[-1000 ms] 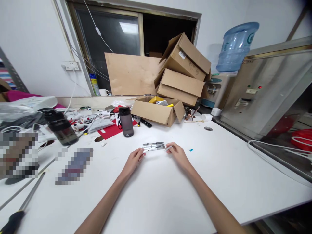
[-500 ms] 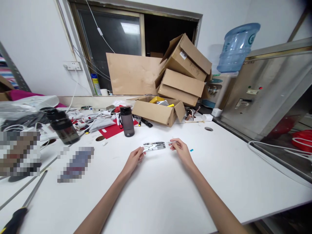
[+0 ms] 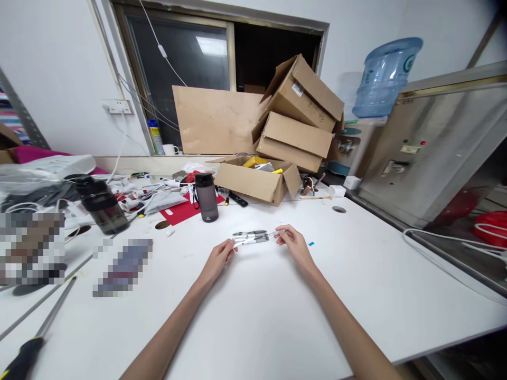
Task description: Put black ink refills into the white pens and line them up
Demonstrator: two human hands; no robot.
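Observation:
A few pens (image 3: 250, 233) with pale barrels and grey-black ends lie side by side on the white table, pointing across it. At their left end my left hand (image 3: 220, 257) is closed, thumb and fingertips pinching the nearest white pen (image 3: 246, 241). Just past the pens' right ends, my right hand (image 3: 292, 241) pinches a small, slim, whitish piece (image 3: 273, 233); its kind is too small to make out. The piece is close to the grey pen ends, and I cannot tell whether they touch. A small blue scrap (image 3: 311, 244) lies to the right of my right hand.
Beyond the pens stand a dark bottle (image 3: 206, 198) and an open cardboard box (image 3: 253, 184). Another bottle (image 3: 103, 206), cables and clutter fill the left back. A screwdriver (image 3: 27, 348) lies at front left. A metal cabinet (image 3: 447, 148) borders the table's right side.
Both hands stay almost in place. The nearest pen tilts slightly, and the whitish piece in my right hand shifts a little towards the pens.

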